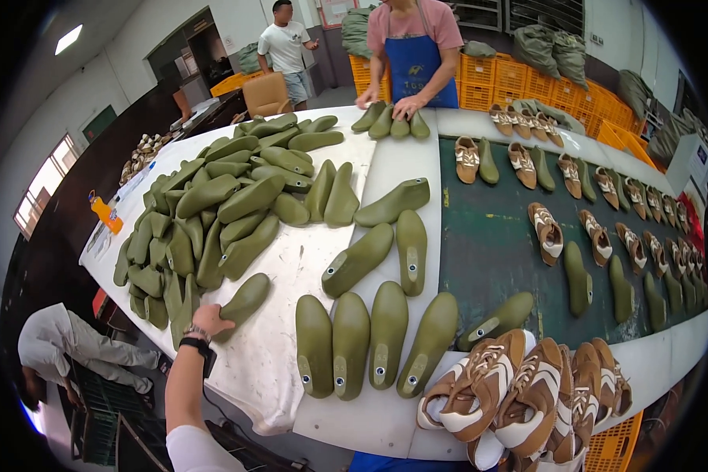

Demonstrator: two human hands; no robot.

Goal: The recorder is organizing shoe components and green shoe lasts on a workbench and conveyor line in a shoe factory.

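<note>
My left hand [211,321], with a dark watch and a bracelet at the wrist, closes on the near end of a green shoe last [245,300] at the front left of the white cloth. Just beyond it rises a large heap of the same green shoe lasts [204,197], lying at all angles. To the right, a row of several lasts [352,346] lies side by side on the white tabletop, heels toward me. Farther back lie a few loose lasts [358,259]. My right hand is out of view.
A green conveyor belt [488,244] at right carries rows of brown-and-white sneakers [544,232] and lasts. More sneakers [519,385] pile at the near right edge. Across the table, a person in a blue apron [418,71] handles lasts. An orange bottle [105,212] stands far left.
</note>
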